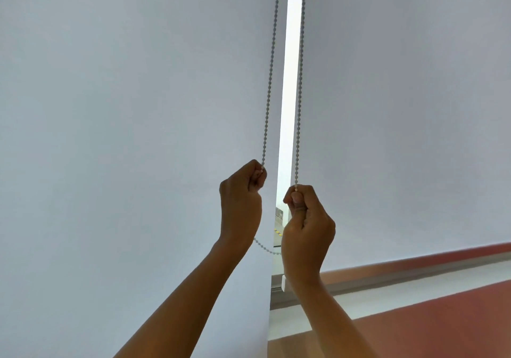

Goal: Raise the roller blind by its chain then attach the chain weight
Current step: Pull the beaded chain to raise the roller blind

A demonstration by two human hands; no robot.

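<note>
Two pale grey roller blinds hang side by side, the left blind (132, 136) and the right blind (409, 108), with a bright gap between them. A grey bead chain (269, 81) runs down in two strands in front of the gap. My left hand (242, 200) is shut on the left strand, a little higher than my right hand (307, 227), which is shut on the right strand. The chain's slack loop (266, 249) sags between my wrists. No chain weight is in view.
The right blind's bottom bar (414, 277) hangs low at the right, with a white end cap beside my right wrist. Below it run a red-brown band and a white sill (387, 302). Through the gap a strip of outdoor ground shows.
</note>
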